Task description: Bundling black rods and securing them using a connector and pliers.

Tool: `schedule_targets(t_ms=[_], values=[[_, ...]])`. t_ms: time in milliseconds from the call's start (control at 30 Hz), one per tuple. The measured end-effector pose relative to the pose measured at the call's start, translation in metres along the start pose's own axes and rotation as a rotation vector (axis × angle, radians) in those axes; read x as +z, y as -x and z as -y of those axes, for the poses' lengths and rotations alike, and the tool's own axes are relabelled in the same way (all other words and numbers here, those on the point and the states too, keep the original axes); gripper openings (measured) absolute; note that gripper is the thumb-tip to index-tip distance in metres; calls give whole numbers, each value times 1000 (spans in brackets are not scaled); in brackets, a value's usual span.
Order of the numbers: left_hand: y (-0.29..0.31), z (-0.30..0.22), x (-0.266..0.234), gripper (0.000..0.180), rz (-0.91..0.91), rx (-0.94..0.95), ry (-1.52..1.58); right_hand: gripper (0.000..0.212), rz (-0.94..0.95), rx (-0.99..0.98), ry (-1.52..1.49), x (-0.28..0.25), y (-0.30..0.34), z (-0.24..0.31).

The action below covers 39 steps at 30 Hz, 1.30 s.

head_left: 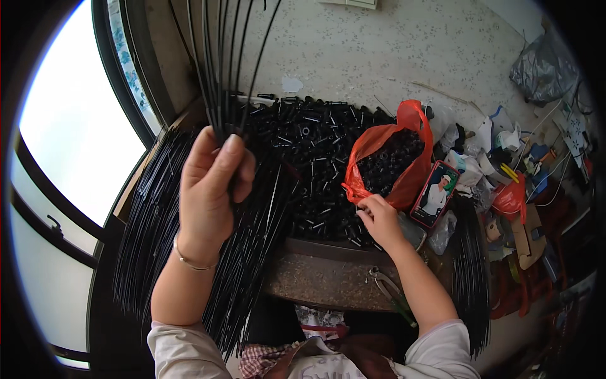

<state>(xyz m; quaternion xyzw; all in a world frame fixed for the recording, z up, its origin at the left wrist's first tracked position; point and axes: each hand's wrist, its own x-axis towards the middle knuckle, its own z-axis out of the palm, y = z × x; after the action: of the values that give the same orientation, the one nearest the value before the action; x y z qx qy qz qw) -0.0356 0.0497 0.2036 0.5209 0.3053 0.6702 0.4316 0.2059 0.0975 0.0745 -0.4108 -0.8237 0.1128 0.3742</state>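
Note:
My left hand (211, 183) is raised at the left, its fingers closed round a fan of thin black rods (219, 82) that rise upward from the grip. At the lower left edge of a red plastic bag (355, 177), my right hand (382, 221) has its thumb and fingers drawn together. What lies between those fingertips is too small to make out. Inside the bag are many small black parts (388, 165). A wide heap of black tubular fittings (322, 148) covers the bench between my hands.
Long black rods (154, 221) hang in bundles over the left side, with another bundle (470, 271) at the right. A phone (435, 193) leans beside the bag. Pliers (386, 284) lie at the bench's front edge (315, 278). Clutter and plastic bags fill the far right.

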Motion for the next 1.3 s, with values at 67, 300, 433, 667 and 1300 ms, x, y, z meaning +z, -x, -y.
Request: schedule_targets(t_ms=[67,300,433,667,1300], values=[[4,14,10,7,-8,69,3,9,-74,-17,-30,-10,20,25],[33,84,31,17,80,-312,145,20,192,-184,435,-20,152,16],[46,92,49,18,95,-274,321,26,-1,-84,132,-29,131,52],[61,56,77,28,266,-590,589,52,50,539,-870,21,110,110],[158,172,32,20,830,259,-563,61,-205,845,-1032,-1,16,58]])
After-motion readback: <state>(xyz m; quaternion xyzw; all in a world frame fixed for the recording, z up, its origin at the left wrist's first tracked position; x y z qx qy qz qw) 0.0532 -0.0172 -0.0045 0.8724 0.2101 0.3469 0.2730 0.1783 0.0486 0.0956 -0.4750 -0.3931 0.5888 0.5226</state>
